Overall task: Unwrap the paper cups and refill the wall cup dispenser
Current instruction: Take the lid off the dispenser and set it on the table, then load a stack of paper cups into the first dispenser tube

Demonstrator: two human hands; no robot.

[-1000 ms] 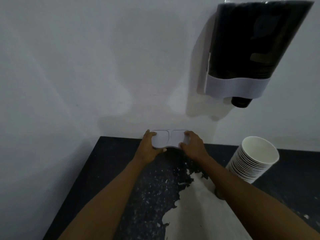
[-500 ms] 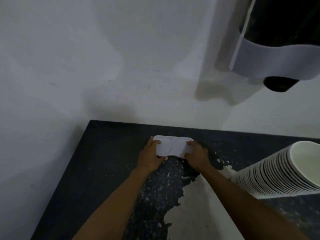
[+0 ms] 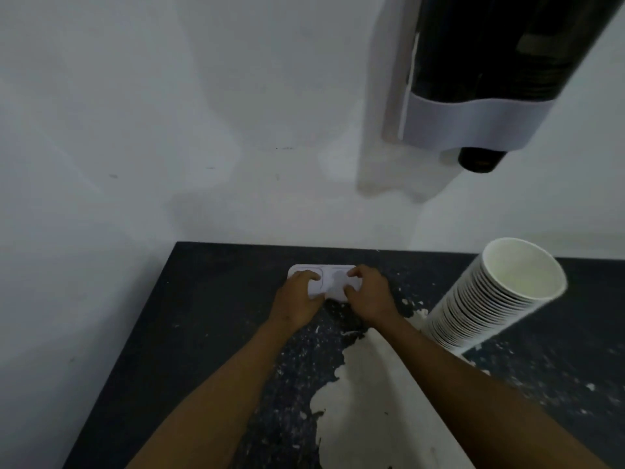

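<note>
Head view, item one: white two-lobed lid (image 3: 333, 286) flat on the dark table (image 3: 203, 333) by the wall, left hand (image 3: 299, 297) and right hand (image 3: 368, 296) each gripping an end with curled fingers, seemingly to set it aside. Item two: paper cups (image 3: 487, 299), one nested stack, no wrapper visible, leaning near the right forearm; wall cup dispenser (image 3: 490, 79) mounted above, probably awaiting refill.
</note>
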